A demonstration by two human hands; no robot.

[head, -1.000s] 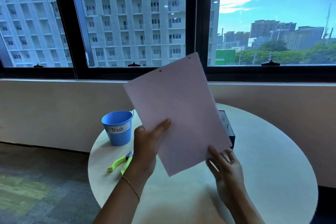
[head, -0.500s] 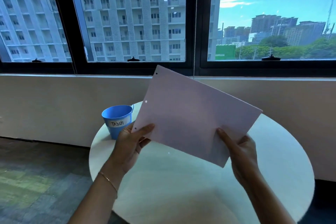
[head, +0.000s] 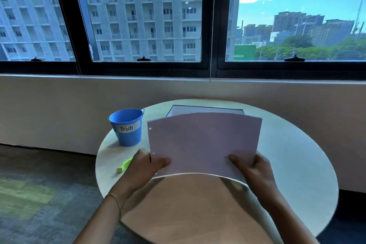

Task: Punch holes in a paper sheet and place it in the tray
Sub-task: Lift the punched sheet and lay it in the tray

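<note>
While left hand (head: 147,164) and right hand (head: 251,168) pinch the paper sheet (head: 204,142) (two holes punched), it hovers before the tray (head: 206,109).

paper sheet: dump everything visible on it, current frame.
The paper sheet is plain pale pink, thin and unmarked, with two small punched holes along its left edge. It is held landscape, slightly bowed, above the round table, its far edge hiding part of the dark tray behind. The left hand pinches the near left corner and the right hand the near right corner, thumbs on top.
</note>
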